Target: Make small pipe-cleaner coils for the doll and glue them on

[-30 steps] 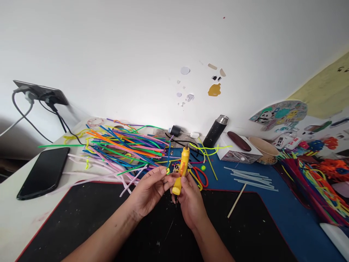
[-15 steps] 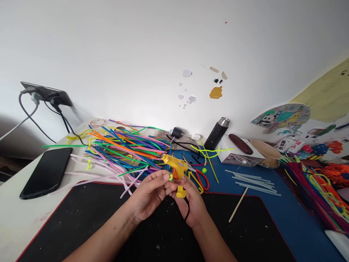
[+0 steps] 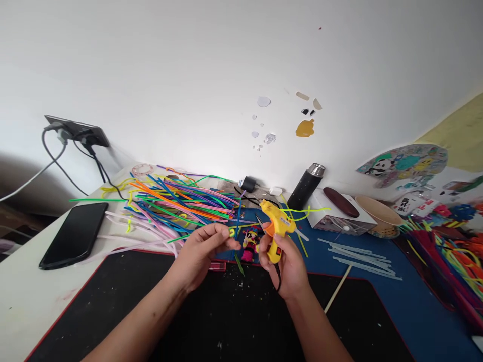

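Note:
My right hand (image 3: 290, 261) is wrapped round the handle of a yellow hot glue gun (image 3: 278, 221), whose nozzle points up and to the left. My left hand (image 3: 204, 251) pinches a small yellow-green piece (image 3: 231, 233) between thumb and forefinger; its exact shape is too small to make out. Between the hands, on the table, lies a small pink, black and yellow figure (image 3: 249, 245). The tips of a pair of scissors (image 3: 258, 219) show beside the glue gun, which hides the rest. A green leaf-shaped strip (image 3: 239, 264) lies below the figure.
A heap of coloured pipe cleaners (image 3: 184, 201) spreads behind my left hand. Glue sticks (image 3: 364, 256) and a wooden stick (image 3: 337, 289) lie to the right. A black flask (image 3: 306, 186), a tissue box (image 3: 341, 221) and a bowl (image 3: 379, 213) stand behind. A phone (image 3: 73, 236) lies left.
My hands have moved apart. The glue gun has shifted right and up in my right hand, away from the small piece in my left, and the figure between them now shows.

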Demonstrator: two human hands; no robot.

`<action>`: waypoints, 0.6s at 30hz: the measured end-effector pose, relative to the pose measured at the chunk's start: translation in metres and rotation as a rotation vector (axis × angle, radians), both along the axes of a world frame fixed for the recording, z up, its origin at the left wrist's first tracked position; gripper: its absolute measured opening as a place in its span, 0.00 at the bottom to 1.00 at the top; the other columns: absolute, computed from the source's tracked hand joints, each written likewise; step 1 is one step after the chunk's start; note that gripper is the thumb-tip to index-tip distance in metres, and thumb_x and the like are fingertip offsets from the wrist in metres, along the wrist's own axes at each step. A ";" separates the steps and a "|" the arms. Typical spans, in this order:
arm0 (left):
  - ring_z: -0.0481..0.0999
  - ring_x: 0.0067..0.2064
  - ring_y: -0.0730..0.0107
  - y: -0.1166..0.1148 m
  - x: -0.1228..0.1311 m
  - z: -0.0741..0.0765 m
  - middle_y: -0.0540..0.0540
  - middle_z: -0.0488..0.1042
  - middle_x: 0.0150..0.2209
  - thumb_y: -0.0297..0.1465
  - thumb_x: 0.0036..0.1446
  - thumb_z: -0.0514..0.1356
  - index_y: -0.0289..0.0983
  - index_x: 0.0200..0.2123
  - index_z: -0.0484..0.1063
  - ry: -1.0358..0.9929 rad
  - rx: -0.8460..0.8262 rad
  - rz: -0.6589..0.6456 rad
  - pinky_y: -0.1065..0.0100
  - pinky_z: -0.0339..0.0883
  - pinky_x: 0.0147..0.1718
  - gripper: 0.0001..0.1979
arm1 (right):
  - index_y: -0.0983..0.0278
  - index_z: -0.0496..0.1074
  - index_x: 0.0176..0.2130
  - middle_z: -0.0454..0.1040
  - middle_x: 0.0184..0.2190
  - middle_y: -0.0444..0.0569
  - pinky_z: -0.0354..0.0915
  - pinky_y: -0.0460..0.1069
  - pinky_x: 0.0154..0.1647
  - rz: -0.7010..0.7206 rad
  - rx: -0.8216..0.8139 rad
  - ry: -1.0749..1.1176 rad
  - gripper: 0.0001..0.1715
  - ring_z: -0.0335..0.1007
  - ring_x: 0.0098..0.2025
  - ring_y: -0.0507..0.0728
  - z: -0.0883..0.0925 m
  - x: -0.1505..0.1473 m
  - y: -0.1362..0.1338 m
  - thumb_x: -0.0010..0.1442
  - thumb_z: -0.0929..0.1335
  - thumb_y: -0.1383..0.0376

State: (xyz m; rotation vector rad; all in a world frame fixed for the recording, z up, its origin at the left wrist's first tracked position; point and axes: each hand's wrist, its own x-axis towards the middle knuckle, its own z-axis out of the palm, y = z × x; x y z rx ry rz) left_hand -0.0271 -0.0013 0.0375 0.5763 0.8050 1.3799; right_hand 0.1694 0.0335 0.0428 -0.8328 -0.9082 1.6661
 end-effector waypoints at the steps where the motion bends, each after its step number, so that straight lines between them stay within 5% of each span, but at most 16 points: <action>1: 0.82 0.33 0.64 0.003 -0.003 -0.001 0.44 0.84 0.28 0.42 0.50 0.79 0.36 0.29 0.81 0.072 0.017 0.069 0.67 0.73 0.42 0.17 | 0.63 0.78 0.47 0.76 0.25 0.43 0.56 0.46 0.18 0.014 0.013 -0.011 0.21 0.64 0.17 0.51 0.001 0.002 0.000 0.60 0.75 0.53; 9: 0.79 0.35 0.62 0.008 -0.012 -0.008 0.43 0.84 0.29 0.44 0.57 0.74 0.36 0.30 0.82 0.382 0.101 0.187 0.67 0.69 0.40 0.16 | 0.62 0.74 0.40 0.62 0.12 0.35 0.50 0.45 0.15 0.127 0.024 -0.006 0.20 0.52 0.12 0.49 -0.018 0.008 -0.011 0.66 0.73 0.47; 18: 0.79 0.35 0.62 0.007 -0.010 -0.008 0.45 0.83 0.30 0.43 0.62 0.70 0.37 0.31 0.81 0.509 0.124 0.151 0.66 0.70 0.41 0.15 | 0.63 0.73 0.35 0.67 0.12 0.41 0.57 0.46 0.16 0.109 0.103 -0.322 0.27 0.59 0.14 0.51 -0.019 0.013 -0.024 0.68 0.71 0.42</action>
